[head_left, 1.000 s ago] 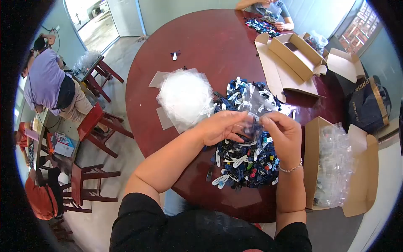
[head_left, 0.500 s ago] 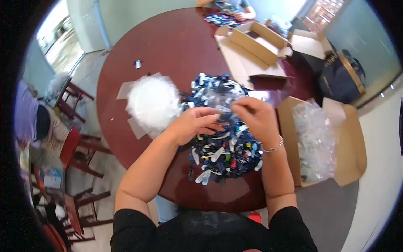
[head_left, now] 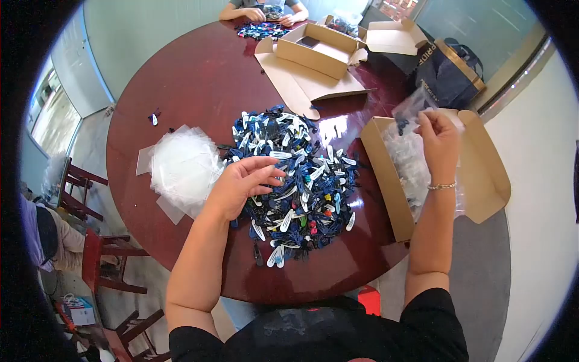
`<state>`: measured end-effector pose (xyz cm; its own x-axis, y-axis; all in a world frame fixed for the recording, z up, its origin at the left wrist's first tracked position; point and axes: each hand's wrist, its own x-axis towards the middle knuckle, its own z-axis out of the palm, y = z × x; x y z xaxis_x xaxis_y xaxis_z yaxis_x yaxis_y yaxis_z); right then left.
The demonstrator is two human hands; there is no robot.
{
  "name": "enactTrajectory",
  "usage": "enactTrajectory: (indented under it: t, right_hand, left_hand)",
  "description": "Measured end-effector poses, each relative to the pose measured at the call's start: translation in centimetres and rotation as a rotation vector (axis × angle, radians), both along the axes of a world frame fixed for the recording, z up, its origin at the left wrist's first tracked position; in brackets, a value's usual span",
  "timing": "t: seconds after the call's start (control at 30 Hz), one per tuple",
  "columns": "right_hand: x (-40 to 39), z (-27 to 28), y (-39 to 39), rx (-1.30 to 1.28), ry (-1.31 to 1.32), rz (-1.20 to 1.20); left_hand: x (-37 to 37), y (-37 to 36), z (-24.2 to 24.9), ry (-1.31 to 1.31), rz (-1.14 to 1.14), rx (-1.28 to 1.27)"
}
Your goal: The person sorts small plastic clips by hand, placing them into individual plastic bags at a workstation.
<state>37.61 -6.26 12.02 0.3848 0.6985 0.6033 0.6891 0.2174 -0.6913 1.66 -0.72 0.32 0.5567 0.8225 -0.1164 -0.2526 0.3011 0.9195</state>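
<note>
My right hand (head_left: 439, 142) is up at the right, pinching the top of a small clear plastic bag (head_left: 415, 107) with a few dark hair clips inside. It hangs over an open cardboard box (head_left: 386, 187) that holds many filled clear bags (head_left: 405, 158). My left hand (head_left: 241, 184) hovers at the left side of a big heap of snap hair clips (head_left: 301, 199), fingers apart and nothing visible in them. The clips are mostly navy, black and white, with a few bright ones. Left of the heap lies a fanned stack of flat clear bags (head_left: 184, 169).
Across the round table (head_left: 175, 78) another person's hands (head_left: 288, 20) work at a smaller clip pile (head_left: 262, 30). Flattened and open cardboard boxes (head_left: 319, 51) lie at the back right, near a dark tote bag (head_left: 449, 75). Wooden stools (head_left: 111, 259) stand at the left.
My right hand has moved right with the bag, from above the clip heap to above the box. My left hand stays near the heap. The camera view has shifted.
</note>
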Motion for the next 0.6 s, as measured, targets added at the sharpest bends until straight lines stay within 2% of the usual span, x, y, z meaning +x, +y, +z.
enactTrajectory:
  t: [0.1, 0.23, 0.3, 0.33, 0.4, 0.5, 0.6]
  right_hand:
    - [2.2, -0.4, -1.0, -0.118, -0.083, -0.055]
    - [5.3, -3.0, -1.3, -0.209, -0.067, -0.093]
    - [6.0, -4.0, -1.7, -0.391, -0.113, -0.148]
    - [6.9, -4.9, -1.8, -0.391, -0.11, -0.147]
    - [8.9, -6.3, -1.9, -0.275, -0.442, -0.339]
    - [5.2, -3.5, -2.8, -0.219, -0.488, -0.395]
    - [6.7, -4.5, -1.9, -0.3, -0.503, -0.34]
  left_hand:
    - [0.0, -0.1, 0.4, 0.012, 0.013, 0.001]
    - [0.0, -0.2, 0.5, 0.031, 0.028, 0.002]
    - [0.0, -0.2, 0.4, 0.053, 0.034, 0.006]
    - [0.0, -0.2, 0.4, 0.056, 0.035, 0.005]
    - [0.0, -0.1, 0.4, 0.062, 0.039, 0.007]
    - [0.0, -0.1, 0.4, 0.071, 0.043, 0.018]
    - [-0.1, -0.2, 0.5, 0.076, 0.034, 0.048]
